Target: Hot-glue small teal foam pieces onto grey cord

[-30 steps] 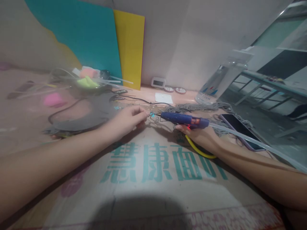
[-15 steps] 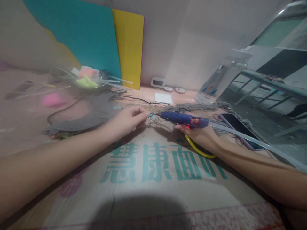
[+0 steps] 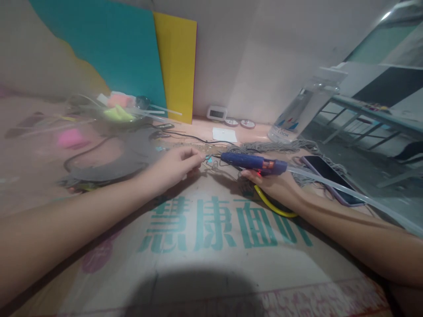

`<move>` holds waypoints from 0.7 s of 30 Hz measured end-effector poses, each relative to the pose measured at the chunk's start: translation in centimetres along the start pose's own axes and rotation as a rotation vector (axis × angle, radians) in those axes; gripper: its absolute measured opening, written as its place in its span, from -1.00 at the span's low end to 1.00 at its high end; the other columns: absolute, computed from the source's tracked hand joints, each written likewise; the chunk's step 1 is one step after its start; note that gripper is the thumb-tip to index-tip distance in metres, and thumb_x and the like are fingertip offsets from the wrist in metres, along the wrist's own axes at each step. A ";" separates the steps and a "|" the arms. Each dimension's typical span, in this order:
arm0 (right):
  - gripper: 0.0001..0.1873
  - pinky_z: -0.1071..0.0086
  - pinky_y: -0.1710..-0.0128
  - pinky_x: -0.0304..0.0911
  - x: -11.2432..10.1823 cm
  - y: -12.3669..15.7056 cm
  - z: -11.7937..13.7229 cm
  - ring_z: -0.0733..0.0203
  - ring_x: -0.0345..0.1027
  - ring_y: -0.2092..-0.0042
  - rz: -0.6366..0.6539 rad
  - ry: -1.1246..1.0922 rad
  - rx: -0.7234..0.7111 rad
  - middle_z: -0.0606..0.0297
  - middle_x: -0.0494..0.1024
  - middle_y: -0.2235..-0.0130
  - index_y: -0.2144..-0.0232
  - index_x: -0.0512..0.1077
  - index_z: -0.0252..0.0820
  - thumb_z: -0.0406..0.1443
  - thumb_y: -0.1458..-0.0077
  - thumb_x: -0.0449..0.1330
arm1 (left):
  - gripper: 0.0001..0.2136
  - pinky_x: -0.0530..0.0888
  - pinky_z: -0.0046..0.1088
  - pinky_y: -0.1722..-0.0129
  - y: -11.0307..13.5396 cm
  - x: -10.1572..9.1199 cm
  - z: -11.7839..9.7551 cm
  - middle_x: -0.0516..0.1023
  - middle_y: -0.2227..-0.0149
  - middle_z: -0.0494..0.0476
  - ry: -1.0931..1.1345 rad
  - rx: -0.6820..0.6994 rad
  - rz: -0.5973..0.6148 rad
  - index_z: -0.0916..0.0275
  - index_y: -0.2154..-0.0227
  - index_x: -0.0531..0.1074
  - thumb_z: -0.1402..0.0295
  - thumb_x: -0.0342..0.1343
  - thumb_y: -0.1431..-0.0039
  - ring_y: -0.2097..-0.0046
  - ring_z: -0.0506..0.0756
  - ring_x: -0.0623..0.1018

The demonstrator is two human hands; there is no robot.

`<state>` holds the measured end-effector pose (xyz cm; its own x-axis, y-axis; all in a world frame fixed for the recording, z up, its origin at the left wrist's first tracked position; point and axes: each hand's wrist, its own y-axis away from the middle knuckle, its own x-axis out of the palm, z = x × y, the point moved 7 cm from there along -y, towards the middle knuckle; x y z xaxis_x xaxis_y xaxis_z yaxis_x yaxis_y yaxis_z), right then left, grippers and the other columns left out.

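My right hand (image 3: 272,182) is wrapped around a blue hot glue gun (image 3: 246,161), its nozzle pointing left and a red light glowing on it. A long translucent glue stick (image 3: 333,186) runs out of the back of the gun. Pinched in the fingertips of my left hand (image 3: 183,164) is what looks like the end of a thin grey cord (image 3: 208,157). The nozzle tip is at this cord, just right of my fingertips; whether they touch is too small to tell. A teal scrap (image 3: 209,160) shows just below the nozzle.
Grey cord (image 3: 280,146) lies heaped behind my right hand, beside a phone (image 3: 332,179) and a clear bottle (image 3: 299,110). A yellow cable loop (image 3: 272,206) hangs below the gun. Left are a bowl of colourful clay (image 3: 119,113) and a grey mat (image 3: 115,163). A small clock (image 3: 217,113) stands behind.
Almost nothing differs. The whole view has shifted very slightly, and both hands keep the same hold, with the nozzle still at my left fingertips.
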<state>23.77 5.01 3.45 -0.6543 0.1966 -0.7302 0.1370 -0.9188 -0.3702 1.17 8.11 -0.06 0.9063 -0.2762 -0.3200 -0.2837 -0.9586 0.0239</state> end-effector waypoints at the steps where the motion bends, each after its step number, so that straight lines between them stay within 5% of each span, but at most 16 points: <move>1: -0.68 0.15 0.18 0.44 0.1 0.0 0.1 0.02 0.50 0.27 0.009 0.010 0.001 0.24 0.62 0.32 0.32 0.53 -0.10 0.00 -0.05 0.27 | -0.69 0.10 -0.57 0.65 0.0 0.0 -0.1 0.32 0.58 -0.07 0.000 0.005 -0.002 0.22 0.52 0.28 0.12 0.08 -0.19 0.61 -0.08 0.22; 21: -0.76 0.13 0.23 0.44 0.0 0.1 -0.1 0.01 0.47 0.29 0.020 0.048 0.026 0.24 0.58 0.36 0.36 0.53 -0.06 -0.05 -0.05 0.29 | -0.70 0.14 -0.54 0.59 -0.1 0.1 -0.1 0.32 0.57 -0.05 0.023 0.012 0.013 0.23 0.52 0.29 0.14 0.08 -0.19 0.58 -0.07 0.25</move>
<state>23.88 4.94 3.38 -0.6150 0.1936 -0.7644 0.1302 -0.9311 -0.3406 1.34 8.12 -0.01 0.9094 -0.2899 -0.2981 -0.2989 -0.9542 0.0161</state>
